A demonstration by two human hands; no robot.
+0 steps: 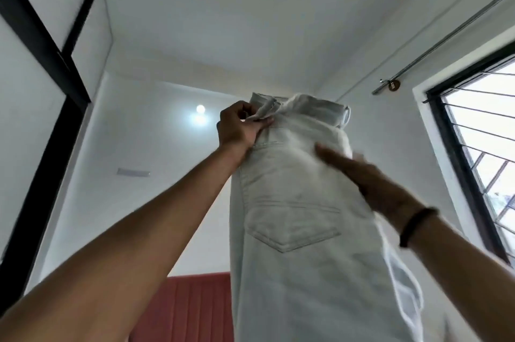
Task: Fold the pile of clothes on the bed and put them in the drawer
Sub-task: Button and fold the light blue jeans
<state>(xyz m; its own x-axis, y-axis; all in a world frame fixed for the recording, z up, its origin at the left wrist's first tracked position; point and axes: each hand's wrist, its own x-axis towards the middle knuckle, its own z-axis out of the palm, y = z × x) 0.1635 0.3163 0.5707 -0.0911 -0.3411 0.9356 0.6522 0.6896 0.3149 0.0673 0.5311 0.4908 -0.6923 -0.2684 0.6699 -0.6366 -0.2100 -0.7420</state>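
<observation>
Pale, near-white denim trousers (292, 202) held aloft, hanging full length below the left hand (239, 127); left fingers (257, 122) pinched on the waistband corner; right hand (373, 183) laid flat against the seat, fingers straight, holding nothing; probably soft but fairly heavy, thick at seams and waistband, so best taken by both waistband corners; dusty-pink ribbed headboard (192, 308) far below the fingers; barred dark-framed window (479, 146) right of the right fingers; white wardrobe with black trim (41, 91) left; nothing blocking the cloth.
</observation>
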